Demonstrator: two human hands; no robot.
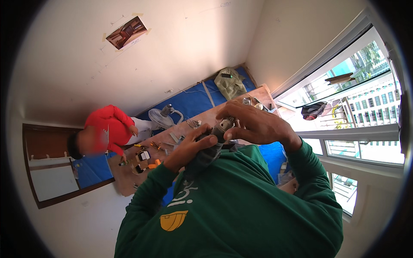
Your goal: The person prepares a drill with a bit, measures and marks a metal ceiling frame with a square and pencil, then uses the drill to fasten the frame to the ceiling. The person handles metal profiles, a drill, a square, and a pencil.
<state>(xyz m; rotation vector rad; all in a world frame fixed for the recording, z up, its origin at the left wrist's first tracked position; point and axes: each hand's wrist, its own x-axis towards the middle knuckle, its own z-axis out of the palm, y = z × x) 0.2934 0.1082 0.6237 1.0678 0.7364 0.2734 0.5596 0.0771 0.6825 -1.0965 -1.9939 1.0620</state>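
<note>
Beside the table [124, 182], left hand [190, 148] is gripping a drill [208, 155], right hand [262, 127] curling by its chuck [224, 125], hold unclear. Slackening is risking a drop.

Stretches long as a wooden table [122, 182]; carries an open box [143, 155], yellow-handled tools [156, 146] just right of that box, an orange object [155, 164] near it, grey pieces [174, 138] farther right.

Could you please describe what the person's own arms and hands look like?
The left sleeve and right sleeve are long, plain and dark green, reaching the wrists, with no markings visible. The left hand and right hand are bare; no gloves, rings or watch show.
</note>
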